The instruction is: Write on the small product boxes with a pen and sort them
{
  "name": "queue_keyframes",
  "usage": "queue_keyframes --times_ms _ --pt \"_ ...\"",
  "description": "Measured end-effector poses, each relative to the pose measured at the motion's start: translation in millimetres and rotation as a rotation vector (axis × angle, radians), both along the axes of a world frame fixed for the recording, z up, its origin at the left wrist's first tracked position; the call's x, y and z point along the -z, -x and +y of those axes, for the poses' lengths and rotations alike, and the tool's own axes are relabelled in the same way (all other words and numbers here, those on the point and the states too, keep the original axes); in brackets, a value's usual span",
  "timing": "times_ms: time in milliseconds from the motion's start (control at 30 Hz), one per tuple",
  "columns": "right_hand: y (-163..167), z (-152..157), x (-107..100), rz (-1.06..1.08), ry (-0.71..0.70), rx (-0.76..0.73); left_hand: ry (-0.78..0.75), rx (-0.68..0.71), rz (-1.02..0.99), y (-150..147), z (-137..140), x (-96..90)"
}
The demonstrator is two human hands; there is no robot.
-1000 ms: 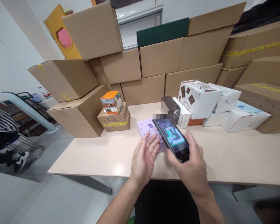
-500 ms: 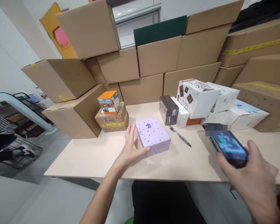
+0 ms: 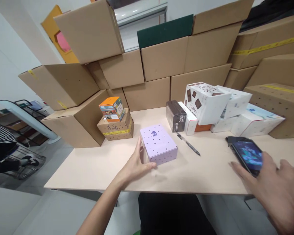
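A lilac gift box [image 3: 159, 143] with small dark marks and a horse-head print lies flat on the table. Around its near left corner is my left hand [image 3: 134, 163], thumb at the front corner and fingers beside the left side, spread apart rather than clenched. On the right, a dark smartphone [image 3: 247, 155] with a lit screen lies on the table. My right hand [image 3: 276, 182] is over its near right end, fingers spread and thumb off to the left; it is slightly blurred. Between box and phone lies a clear-barrelled pen [image 3: 188, 144].
Behind the pen stand a dark brown box [image 3: 175, 117], a slim white box [image 3: 191, 122] and a larger white box [image 3: 205, 102]. An orange box [image 3: 110, 109] sits on a small carton [image 3: 116, 125] at left. Large cartons [image 3: 164, 58] wall the back. A person [image 3: 5, 143] sits far left.
My right hand has loosened its hold on the smartphone, which now rests on the table farther right. My left thumb has slid slightly down off the lilac box's front.
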State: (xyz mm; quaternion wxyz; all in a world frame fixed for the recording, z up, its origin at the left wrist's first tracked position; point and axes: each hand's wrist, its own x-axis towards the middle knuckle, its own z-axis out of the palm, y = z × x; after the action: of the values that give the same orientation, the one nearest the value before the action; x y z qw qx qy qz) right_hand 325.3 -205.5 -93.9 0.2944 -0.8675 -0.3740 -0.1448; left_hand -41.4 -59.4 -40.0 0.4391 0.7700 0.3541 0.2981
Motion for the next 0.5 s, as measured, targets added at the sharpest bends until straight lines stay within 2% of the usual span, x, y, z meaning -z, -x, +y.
queue_keyframes --times_ms 67,133,200,267,300,400,500 --pt "21.9 9.4 -12.9 -0.026 -0.045 -0.118 -0.022 -0.082 0.010 -2.5 -12.9 2.3" --pt "49.2 24.4 -26.9 0.094 -0.001 -0.447 -0.085 -0.142 0.040 -6.3 -21.1 5.1" --pt "77.4 42.0 -40.0 0.211 0.151 -0.707 -0.149 -0.176 0.043 -10.7 -25.1 8.5" --pt "102.3 58.8 -51.2 0.221 0.269 -0.822 -0.197 -0.217 0.001 -14.5 -25.8 12.8" --pt "112.6 66.4 -55.9 0.231 0.275 -0.874 -0.214 -0.243 -0.029 -15.6 -25.0 15.4" --pt "135.0 88.1 -66.7 0.302 0.182 -0.986 -0.183 -0.336 -0.125 -15.5 -17.2 23.9" --pt "151.6 113.7 -74.4 0.343 0.105 -1.045 -0.038 -0.407 -0.233 -11.2 -1.0 28.5"
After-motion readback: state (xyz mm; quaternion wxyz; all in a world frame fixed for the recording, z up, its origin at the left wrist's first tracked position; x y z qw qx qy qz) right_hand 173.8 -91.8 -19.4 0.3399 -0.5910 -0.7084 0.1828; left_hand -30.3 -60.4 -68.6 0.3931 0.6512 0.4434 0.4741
